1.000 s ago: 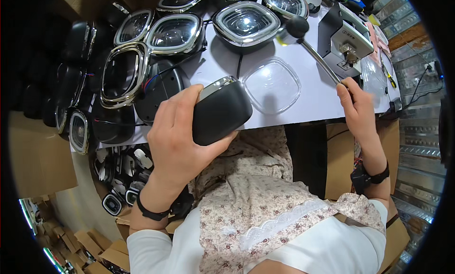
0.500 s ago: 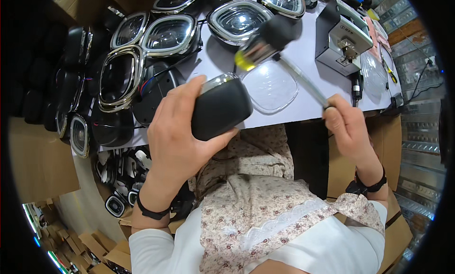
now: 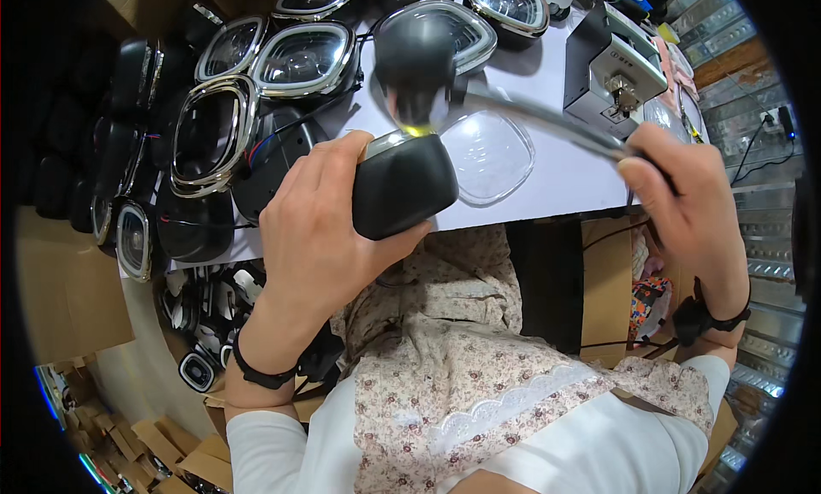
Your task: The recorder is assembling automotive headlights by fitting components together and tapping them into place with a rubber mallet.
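My left hand [image 3: 316, 229] grips a black lamp housing [image 3: 402, 186] with a chrome rim, held at the near edge of the white table [image 3: 564, 173]. My right hand [image 3: 684, 203] holds the metal handle of a rubber mallet [image 3: 416, 62]. The mallet's black head is blurred and sits right above the housing's top edge. A clear square lens cover [image 3: 489, 156] lies flat on the table just right of the housing.
Several chrome-rimmed headlamps [image 3: 304, 58] lie across the table's far side, with stacked black housings [image 3: 137, 100] at the left. A grey boxy machine [image 3: 611, 66] stands at the back right. Cardboard boxes [image 3: 171, 460] and small lamps [image 3: 198, 370] sit on the floor at lower left.
My right hand has swung the mallet from the right side leftward and down onto the housing. My left hand kept the housing in nearly the same place.
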`<state>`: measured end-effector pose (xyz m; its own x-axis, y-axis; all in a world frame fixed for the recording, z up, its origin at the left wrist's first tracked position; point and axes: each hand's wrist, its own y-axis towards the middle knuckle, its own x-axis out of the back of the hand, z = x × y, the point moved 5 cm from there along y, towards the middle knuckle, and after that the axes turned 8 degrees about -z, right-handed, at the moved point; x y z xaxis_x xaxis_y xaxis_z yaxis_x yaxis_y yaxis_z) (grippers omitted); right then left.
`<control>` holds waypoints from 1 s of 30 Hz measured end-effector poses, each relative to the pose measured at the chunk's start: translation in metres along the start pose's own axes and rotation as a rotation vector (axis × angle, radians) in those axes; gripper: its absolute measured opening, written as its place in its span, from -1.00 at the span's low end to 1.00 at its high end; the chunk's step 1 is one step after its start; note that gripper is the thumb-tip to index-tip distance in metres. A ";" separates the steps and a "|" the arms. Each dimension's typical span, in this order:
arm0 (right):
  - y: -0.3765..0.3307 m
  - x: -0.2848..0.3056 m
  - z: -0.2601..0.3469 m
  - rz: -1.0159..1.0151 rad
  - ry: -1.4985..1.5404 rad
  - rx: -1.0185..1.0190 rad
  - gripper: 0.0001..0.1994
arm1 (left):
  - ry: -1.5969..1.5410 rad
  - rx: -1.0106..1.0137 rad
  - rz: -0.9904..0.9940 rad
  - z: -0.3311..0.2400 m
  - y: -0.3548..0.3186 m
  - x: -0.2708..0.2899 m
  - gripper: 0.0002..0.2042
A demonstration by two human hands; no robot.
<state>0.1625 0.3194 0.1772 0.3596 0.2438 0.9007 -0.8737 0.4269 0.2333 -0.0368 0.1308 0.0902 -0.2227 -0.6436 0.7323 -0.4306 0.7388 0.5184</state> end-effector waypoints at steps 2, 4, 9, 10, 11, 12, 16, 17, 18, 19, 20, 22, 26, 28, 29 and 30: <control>0.001 0.001 0.003 -0.051 0.122 -0.052 -0.68 | -0.006 -0.008 -0.013 0.000 -0.002 -0.001 -0.29; -0.003 -0.022 -0.010 0.016 0.066 -0.005 -0.67 | -0.010 -0.021 -0.027 -0.001 -0.002 -0.001 -0.29; 0.001 -0.012 -0.007 0.020 0.117 -0.100 -0.68 | -0.017 -0.005 -0.002 0.002 -0.001 0.000 -0.29; -0.002 -0.012 -0.005 0.008 0.118 -0.087 -0.69 | -0.023 -0.008 -0.001 0.001 0.000 0.000 -0.29; -0.005 -0.016 -0.008 0.007 0.114 -0.091 -0.69 | -0.017 -0.014 -0.011 0.000 0.000 0.000 -0.29; -0.008 -0.024 -0.011 0.039 0.071 -0.050 -0.68 | -0.010 -0.021 -0.021 -0.001 0.001 0.000 -0.29; -0.001 -0.008 -0.013 0.032 0.033 -0.025 -0.70 | -0.008 -0.014 -0.006 0.000 0.000 -0.002 -0.29; -0.002 -0.007 -0.015 0.011 0.101 -0.084 -0.72 | -0.002 0.013 0.004 0.003 -0.001 -0.001 -0.28; -0.003 -0.010 -0.015 -0.024 0.140 -0.087 -0.73 | 0.005 0.040 0.014 0.005 -0.002 -0.001 -0.28; -0.007 -0.019 -0.019 -0.024 0.142 -0.089 -0.73 | 0.006 0.039 0.017 0.002 -0.003 -0.001 -0.28; -0.013 -0.032 -0.022 0.012 0.110 -0.059 -0.72 | 0.017 0.019 0.017 -0.001 -0.002 -0.001 -0.28; -0.014 -0.028 -0.025 0.043 0.004 -0.079 -0.71 | 0.033 -0.006 0.019 -0.005 0.000 -0.001 -0.29; -0.009 -0.007 -0.022 0.004 -0.040 -0.061 -0.70 | 0.031 -0.006 0.000 -0.001 -0.003 0.000 -0.29; -0.011 -0.005 -0.014 -0.111 0.221 -0.109 -0.70 | 0.036 0.000 -0.011 0.000 -0.006 0.000 -0.29; -0.016 -0.009 -0.019 -0.119 0.215 -0.121 -0.70 | 0.027 -0.012 -0.014 -0.004 -0.004 -0.001 -0.29; -0.021 -0.024 -0.023 -0.038 0.130 -0.039 -0.70 | 0.018 -0.023 -0.017 -0.007 -0.002 -0.001 -0.29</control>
<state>0.1797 0.3252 0.1425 0.4340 0.3366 0.8357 -0.8462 0.4707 0.2498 -0.0291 0.1317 0.0913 -0.1998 -0.6528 0.7307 -0.4142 0.7321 0.5408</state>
